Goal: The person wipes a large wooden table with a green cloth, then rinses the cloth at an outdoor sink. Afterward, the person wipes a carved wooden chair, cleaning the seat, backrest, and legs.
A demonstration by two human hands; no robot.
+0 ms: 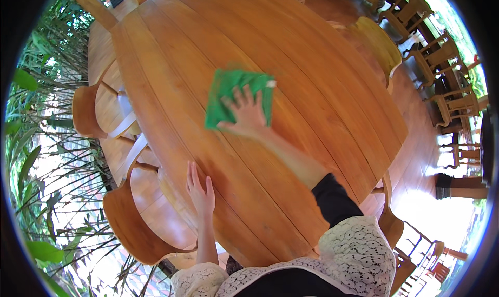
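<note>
Far left: green plants (36, 193), long leaves and thin stems against bright light, just outside the seating. Next, two wooden chairs with curved backs along the table's left edge, the farther chair (84, 112) smaller in view, the nearer chair (130, 224) toward the near end.

Table (299, 97): long, wooden, orange-brown, planked lengthwise, sides bowed by the lens.

Left hand (200, 195): by the left edge, nearer end. Fingers straight and close together, thumb apart; nothing in its grip. Cannot tell whether it touches the wood.

Green cloth (228, 84): spread roughly square on the tabletop, well in from both long edges, farther out than the left hand. Small white patch at its far right corner. Far edge blurred.

Right hand (248, 115): palm down on the cloth, fingers splayed wide, not curled round it; pressed over it rather than gripping. Slight blur. Forearm crosses the planks from the near right, black sleeve (338, 198) at the elbow, white lace top (358, 247) below it.

Right: yellowish chair (377, 45) beside the right edge; another chair (391, 227) near the near right corner. Farther right, a row of wooden chairs (460, 104), well apart from the table.
</note>
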